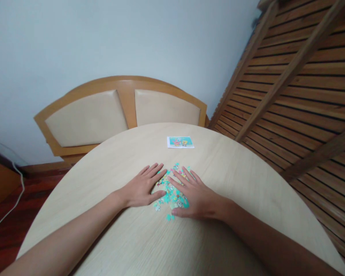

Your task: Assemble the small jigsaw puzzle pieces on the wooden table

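Observation:
A small heap of teal jigsaw pieces lies in the middle of a round pale wooden table. My left hand rests flat on the table at the heap's left side, fingers stretched out and touching the pieces. My right hand lies flat over the heap's right side, fingers spread, covering some pieces. Neither hand holds anything. A small printed picture card with cartoon figures lies farther back on the table.
Behind the table stands a wooden bench back with beige cushions against a pale wall. A slatted wooden panel leans at the right. A white cable runs over the dark red floor at left.

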`<control>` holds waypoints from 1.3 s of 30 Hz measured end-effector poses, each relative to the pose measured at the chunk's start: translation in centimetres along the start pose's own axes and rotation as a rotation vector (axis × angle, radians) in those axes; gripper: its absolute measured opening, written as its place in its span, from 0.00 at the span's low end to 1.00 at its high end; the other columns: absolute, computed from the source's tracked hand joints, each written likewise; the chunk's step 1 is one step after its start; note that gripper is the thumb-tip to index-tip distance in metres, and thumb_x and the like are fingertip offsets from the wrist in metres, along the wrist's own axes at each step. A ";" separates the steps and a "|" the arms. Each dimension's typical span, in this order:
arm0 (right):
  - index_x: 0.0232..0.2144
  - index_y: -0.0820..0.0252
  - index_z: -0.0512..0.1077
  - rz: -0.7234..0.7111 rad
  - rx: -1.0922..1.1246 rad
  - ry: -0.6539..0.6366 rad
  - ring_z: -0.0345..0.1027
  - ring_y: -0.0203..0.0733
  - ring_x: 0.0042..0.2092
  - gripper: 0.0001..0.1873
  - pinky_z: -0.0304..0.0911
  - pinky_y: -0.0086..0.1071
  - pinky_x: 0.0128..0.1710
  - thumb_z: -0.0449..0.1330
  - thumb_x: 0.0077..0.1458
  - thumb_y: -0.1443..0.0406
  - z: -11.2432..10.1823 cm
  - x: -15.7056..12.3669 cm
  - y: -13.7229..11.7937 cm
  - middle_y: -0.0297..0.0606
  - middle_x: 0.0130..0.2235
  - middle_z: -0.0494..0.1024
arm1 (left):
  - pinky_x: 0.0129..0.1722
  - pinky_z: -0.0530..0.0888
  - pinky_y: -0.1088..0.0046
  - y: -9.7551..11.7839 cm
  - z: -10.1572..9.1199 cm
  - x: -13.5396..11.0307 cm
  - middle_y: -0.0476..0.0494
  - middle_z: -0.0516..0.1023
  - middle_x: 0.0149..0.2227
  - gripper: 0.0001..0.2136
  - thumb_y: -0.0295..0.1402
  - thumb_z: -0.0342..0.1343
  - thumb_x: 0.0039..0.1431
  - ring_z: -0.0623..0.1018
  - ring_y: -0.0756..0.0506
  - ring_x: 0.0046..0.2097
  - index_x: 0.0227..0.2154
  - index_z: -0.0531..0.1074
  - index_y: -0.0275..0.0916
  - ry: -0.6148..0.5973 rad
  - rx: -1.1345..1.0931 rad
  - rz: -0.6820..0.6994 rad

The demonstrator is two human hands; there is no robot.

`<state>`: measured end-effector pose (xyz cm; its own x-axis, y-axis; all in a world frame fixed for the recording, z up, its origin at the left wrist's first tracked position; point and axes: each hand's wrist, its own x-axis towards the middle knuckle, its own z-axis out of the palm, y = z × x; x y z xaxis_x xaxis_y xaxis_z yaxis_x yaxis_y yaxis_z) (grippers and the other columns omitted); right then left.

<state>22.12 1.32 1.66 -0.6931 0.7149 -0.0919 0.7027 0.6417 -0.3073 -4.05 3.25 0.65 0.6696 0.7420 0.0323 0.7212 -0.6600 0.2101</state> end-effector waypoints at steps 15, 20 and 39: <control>0.71 0.63 0.46 0.083 -0.060 0.110 0.29 0.61 0.73 0.51 0.31 0.58 0.70 0.50 0.59 0.37 1.0 0.5 0.3 0.48 0.73 0.41 | 0.69 0.54 0.49 1.2 0.9 0.5 0.34 0.48 0.72 0.37 0.56 0.43 0.68 0.47 0.33 0.72 0.70 0.52 0.34 0.083 -0.011 -0.135; 0.71 0.65 0.46 0.242 -0.059 0.146 0.27 0.64 0.73 0.53 0.35 0.57 0.70 0.50 0.58 0.36 0.6 0.8 1.6 0.49 0.73 0.40 | 0.69 0.57 0.53 -0.1 1.6 1.1 0.33 0.58 0.69 0.28 0.43 0.43 0.71 0.55 0.36 0.71 0.66 0.58 0.31 0.216 -0.034 -0.179; 0.71 0.61 0.51 0.307 -0.092 0.226 0.29 0.68 0.72 0.57 0.32 0.62 0.68 0.52 0.52 0.32 2.2 2.1 -2.6 0.50 0.73 0.42 | 0.69 0.53 0.51 0.1 0.9 1.4 0.35 0.49 0.72 0.36 0.56 0.39 0.69 0.49 0.35 0.72 0.70 0.51 0.36 0.113 -0.027 -0.209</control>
<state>18.49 0.55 0.16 -0.4029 0.9140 0.0473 0.8905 0.4034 -0.2104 -2.91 4.14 -0.18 0.4807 0.8718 0.0942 0.8362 -0.4881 0.2501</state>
